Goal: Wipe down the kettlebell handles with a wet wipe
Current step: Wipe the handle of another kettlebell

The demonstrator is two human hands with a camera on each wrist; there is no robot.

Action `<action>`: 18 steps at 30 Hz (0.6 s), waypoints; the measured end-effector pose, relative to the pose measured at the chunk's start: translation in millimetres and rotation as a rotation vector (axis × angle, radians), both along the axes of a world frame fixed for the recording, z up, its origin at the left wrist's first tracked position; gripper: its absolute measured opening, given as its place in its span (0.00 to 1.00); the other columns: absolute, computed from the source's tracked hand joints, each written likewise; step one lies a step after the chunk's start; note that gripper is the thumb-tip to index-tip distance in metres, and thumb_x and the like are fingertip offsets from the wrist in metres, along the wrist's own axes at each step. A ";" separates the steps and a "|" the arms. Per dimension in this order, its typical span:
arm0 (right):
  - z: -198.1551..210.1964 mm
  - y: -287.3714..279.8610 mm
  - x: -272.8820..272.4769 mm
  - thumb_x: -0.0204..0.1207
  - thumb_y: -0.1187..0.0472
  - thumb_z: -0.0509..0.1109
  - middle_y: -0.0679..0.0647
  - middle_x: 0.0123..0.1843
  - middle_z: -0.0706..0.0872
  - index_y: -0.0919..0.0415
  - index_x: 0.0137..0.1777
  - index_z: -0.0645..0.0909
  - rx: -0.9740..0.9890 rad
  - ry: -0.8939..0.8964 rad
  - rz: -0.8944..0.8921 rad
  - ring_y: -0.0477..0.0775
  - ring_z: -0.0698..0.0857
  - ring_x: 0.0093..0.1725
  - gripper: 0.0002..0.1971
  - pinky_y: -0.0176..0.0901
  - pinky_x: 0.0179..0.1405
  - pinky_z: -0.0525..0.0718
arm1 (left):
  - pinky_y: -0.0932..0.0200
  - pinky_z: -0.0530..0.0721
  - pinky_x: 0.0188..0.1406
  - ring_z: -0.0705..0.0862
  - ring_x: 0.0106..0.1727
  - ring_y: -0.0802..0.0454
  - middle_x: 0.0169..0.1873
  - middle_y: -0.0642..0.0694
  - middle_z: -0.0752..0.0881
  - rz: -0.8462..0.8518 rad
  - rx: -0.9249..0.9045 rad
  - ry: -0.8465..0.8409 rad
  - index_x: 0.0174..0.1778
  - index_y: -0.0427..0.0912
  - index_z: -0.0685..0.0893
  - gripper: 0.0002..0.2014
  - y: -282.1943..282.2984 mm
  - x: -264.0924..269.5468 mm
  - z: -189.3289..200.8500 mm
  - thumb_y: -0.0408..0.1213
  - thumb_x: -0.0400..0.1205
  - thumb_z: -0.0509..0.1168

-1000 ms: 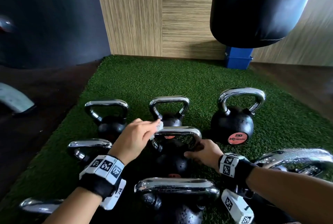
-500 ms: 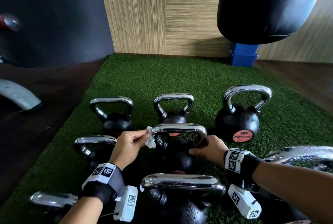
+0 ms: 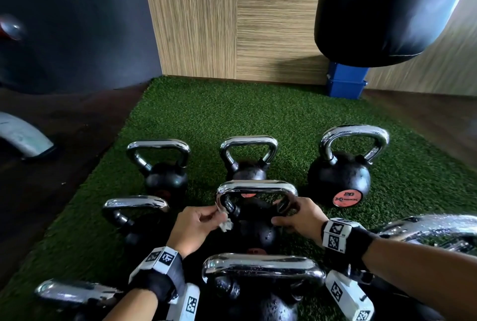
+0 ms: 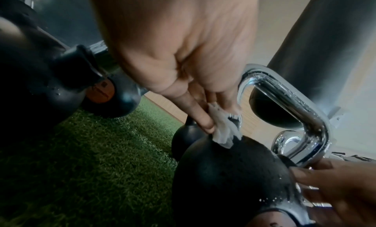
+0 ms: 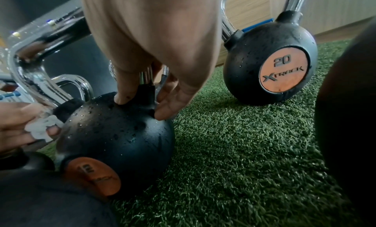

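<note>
The middle black kettlebell [image 3: 254, 233] stands on green turf, its chrome handle [image 3: 256, 186] beaded with droplets. My left hand [image 3: 216, 215] pinches a crumpled white wet wipe [image 3: 225, 225] against the bottom of the handle's left leg. In the left wrist view the wipe [image 4: 223, 130] lies between thumb and fingers, touching the ball's top beside the handle [image 4: 284, 101]. My right hand [image 3: 282, 215] grips the base of the right leg. The right wrist view shows its thumb and fingers round the black stub [image 5: 145, 92] there, with the wipe [image 5: 42, 129] at the far left.
Several other chrome-handled kettlebells surround it, including one marked 20 [image 3: 340, 176] at the right and one handle [image 3: 263, 266] close below my wrists. A black punching bag [image 3: 387, 11] hangs at the back right over a blue base [image 3: 346, 83]. Dark floor borders the turf [image 3: 232, 114].
My left hand has slid the wipe from the handle's top left corner down the left leg to its base. The right hand has stayed on the right leg.
</note>
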State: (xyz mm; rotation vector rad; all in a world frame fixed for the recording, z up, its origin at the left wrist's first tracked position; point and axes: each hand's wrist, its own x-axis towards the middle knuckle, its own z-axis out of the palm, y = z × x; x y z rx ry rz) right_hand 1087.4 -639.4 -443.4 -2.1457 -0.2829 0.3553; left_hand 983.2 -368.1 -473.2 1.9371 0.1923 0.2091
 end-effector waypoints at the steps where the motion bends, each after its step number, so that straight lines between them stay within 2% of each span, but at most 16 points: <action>1: 1.2 -0.3 0.4 0.55 0.55 0.91 0.52 0.42 0.94 0.44 0.50 0.90 -0.005 0.008 -0.005 0.58 0.93 0.44 0.22 0.57 0.41 0.94 | 0.66 0.88 0.55 0.92 0.49 0.65 0.42 0.64 0.94 0.024 0.050 -0.012 0.50 0.59 0.95 0.06 0.0 -1.2 2.1 0.49 0.79 0.77; 3: 3.6 -2.9 0.8 0.52 0.59 0.91 0.51 0.42 0.94 0.46 0.48 0.91 -0.060 0.004 -0.004 0.55 0.93 0.45 0.23 0.55 0.44 0.94 | 0.74 0.84 0.50 0.90 0.47 0.73 0.39 0.71 0.91 0.071 0.135 -0.055 0.50 0.57 0.95 0.08 -1.7 -0.7 4.2 0.51 0.77 0.78; 5: 5.1 -6.1 -0.3 0.50 0.65 0.87 0.51 0.41 0.94 0.49 0.46 0.91 -0.137 -0.030 0.015 0.54 0.92 0.45 0.22 0.52 0.46 0.93 | 0.78 0.82 0.48 0.88 0.46 0.78 0.39 0.76 0.89 0.092 0.183 -0.074 0.52 0.54 0.95 0.09 -5.0 2.8 4.0 0.50 0.78 0.77; 7: 3.5 -8.8 -2.2 0.52 0.70 0.81 0.50 0.36 0.93 0.51 0.40 0.91 -0.158 -0.057 0.012 0.51 0.91 0.39 0.17 0.44 0.38 0.91 | 0.84 0.78 0.44 0.85 0.43 0.84 0.40 0.79 0.85 0.128 0.229 -0.088 0.52 0.51 0.95 0.08 -7.3 9.4 2.8 0.48 0.79 0.77; 8: 2.0 -10.0 -3.7 0.54 0.71 0.80 0.47 0.31 0.91 0.50 0.35 0.90 -0.165 -0.075 0.002 0.46 0.88 0.33 0.15 0.37 0.31 0.87 | 0.86 0.76 0.43 0.83 0.42 0.86 0.40 0.78 0.85 0.146 0.251 -0.101 0.51 0.50 0.96 0.08 -7.8 14.0 1.9 0.47 0.79 0.77; 10: 0.7 -11.7 -8.0 0.57 0.70 0.81 0.42 0.21 0.83 0.49 0.24 0.85 -0.177 -0.101 -0.037 0.35 0.80 0.23 0.14 0.26 0.22 0.76 | 0.86 0.76 0.43 0.82 0.41 0.87 0.42 0.68 0.90 0.159 0.285 -0.131 0.50 0.47 0.96 0.08 -9.9 24.7 3.1 0.46 0.80 0.77; 12: -1.3 -13.8 -13.9 0.59 0.68 0.81 0.40 0.19 0.81 0.47 0.22 0.82 -0.193 -0.140 -0.020 0.31 0.78 0.21 0.16 0.21 0.21 0.71 | 0.81 0.79 0.42 0.84 0.41 0.82 0.43 0.55 0.95 0.151 0.326 -0.152 0.49 0.45 0.96 0.08 -13.6 37.5 9.9 0.45 0.81 0.76; 14: -2.8 -13.0 -20.5 0.61 0.68 0.79 0.33 0.21 0.83 0.44 0.24 0.84 -0.202 -0.199 0.069 0.27 0.80 0.24 0.16 0.20 0.24 0.72 | 0.68 0.82 0.42 0.89 0.43 0.68 0.42 0.46 0.95 0.139 0.429 -0.119 0.48 0.43 0.96 0.10 -18.9 55.6 18.8 0.46 0.82 0.75; 15: -2.7 -11.0 -24.6 0.63 0.68 0.78 0.28 0.23 0.83 0.43 0.28 0.87 -0.205 -0.225 0.125 0.26 0.82 0.27 0.16 0.19 0.26 0.74 | 0.62 0.81 0.44 0.91 0.46 0.59 0.43 0.44 0.95 0.126 0.480 -0.075 0.49 0.43 0.96 0.12 -22.0 66.2 24.2 0.47 0.83 0.74; 16: -3.3 -8.4 -28.1 0.64 0.68 0.77 0.26 0.25 0.83 0.39 0.35 0.90 -0.212 -0.258 0.181 0.26 0.84 0.30 0.17 0.19 0.28 0.75 | 0.60 0.80 0.45 0.92 0.49 0.52 0.44 0.43 0.95 0.105 0.500 -0.031 0.51 0.42 0.95 0.12 -25.8 76.7 29.2 0.48 0.83 0.73; 17: -2.8 -5.3 -30.9 0.66 0.67 0.77 0.26 0.28 0.85 0.36 0.43 0.90 -0.210 -0.287 0.237 0.28 0.85 0.33 0.19 0.19 0.30 0.77 | 0.61 0.78 0.44 0.92 0.50 0.49 0.43 0.42 0.95 0.067 0.506 0.001 0.50 0.41 0.95 0.13 -30.4 86.5 33.6 0.47 0.83 0.73; 18: -1.9 -1.9 -31.3 0.68 0.67 0.77 0.30 0.32 0.88 0.38 0.46 0.91 -0.202 -0.302 0.285 0.30 0.87 0.34 0.18 0.21 0.32 0.80 | 0.60 0.75 0.41 0.91 0.48 0.47 0.39 0.41 0.93 0.016 0.529 0.016 0.45 0.38 0.94 0.14 -35.0 95.3 37.7 0.46 0.83 0.72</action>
